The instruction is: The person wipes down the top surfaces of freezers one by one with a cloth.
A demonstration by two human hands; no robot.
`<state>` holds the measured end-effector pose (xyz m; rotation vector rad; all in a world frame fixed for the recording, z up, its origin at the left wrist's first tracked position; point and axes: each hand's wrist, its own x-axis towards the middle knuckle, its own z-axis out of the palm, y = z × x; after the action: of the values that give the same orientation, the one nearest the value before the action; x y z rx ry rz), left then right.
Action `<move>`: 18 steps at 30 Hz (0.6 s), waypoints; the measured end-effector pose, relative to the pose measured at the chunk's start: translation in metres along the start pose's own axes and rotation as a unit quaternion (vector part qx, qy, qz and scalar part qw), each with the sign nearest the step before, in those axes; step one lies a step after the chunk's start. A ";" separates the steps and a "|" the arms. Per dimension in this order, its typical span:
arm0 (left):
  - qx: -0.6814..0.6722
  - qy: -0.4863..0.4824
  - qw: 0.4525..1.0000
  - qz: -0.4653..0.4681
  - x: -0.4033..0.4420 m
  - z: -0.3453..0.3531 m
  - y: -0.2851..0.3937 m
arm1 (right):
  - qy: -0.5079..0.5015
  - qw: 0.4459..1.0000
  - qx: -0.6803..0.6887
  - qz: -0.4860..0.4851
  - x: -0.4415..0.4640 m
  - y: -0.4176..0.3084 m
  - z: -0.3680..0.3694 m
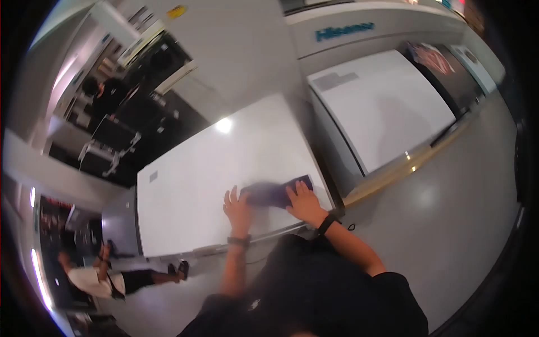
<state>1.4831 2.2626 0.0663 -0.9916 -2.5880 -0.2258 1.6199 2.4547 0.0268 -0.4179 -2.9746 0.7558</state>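
A dark purple cloth point(271, 196) lies in a folded strip across the near right part of a large white flat-topped appliance point(208, 180), which looks like a chest freezer. My left hand point(238, 212) rests at the cloth's left end, with its fingers spread over the white top. On the right end of the cloth, my right hand point(306, 203) presses down with its fingers stretched out. The strip runs between both hands, and its left part is blurred. Dark bands circle both wrists.
A second white appliance point(387, 112) stands to the right across a narrow gap, beside a dark box point(443, 70). A Hisense sign point(344, 31) is on the panel behind. One person point(98, 281) is at lower left, another point(106, 95) at upper left among dark equipment.
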 end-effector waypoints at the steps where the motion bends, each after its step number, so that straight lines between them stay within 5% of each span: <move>1: -0.040 -0.073 0.996 -0.030 -0.004 0.008 -0.013 | -0.019 1.000 -0.012 -0.015 0.008 -0.008 0.005; 3: -0.129 -0.213 0.964 -0.094 -0.025 0.028 -0.038 | -0.003 0.996 -0.087 -0.022 0.021 -0.018 0.032; 9: -0.108 -0.236 0.953 -0.157 -0.054 0.020 -0.021 | -0.018 0.991 -0.126 -0.043 0.050 -0.032 0.041; 18: -0.085 -0.218 0.970 -0.073 0.061 0.058 -0.046 | -0.071 0.996 0.033 -0.037 0.063 -0.010 0.001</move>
<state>1.3948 2.2818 0.0354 -0.9988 -3.0927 -0.2999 1.5565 2.4633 0.0292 -0.2578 -3.0643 0.9105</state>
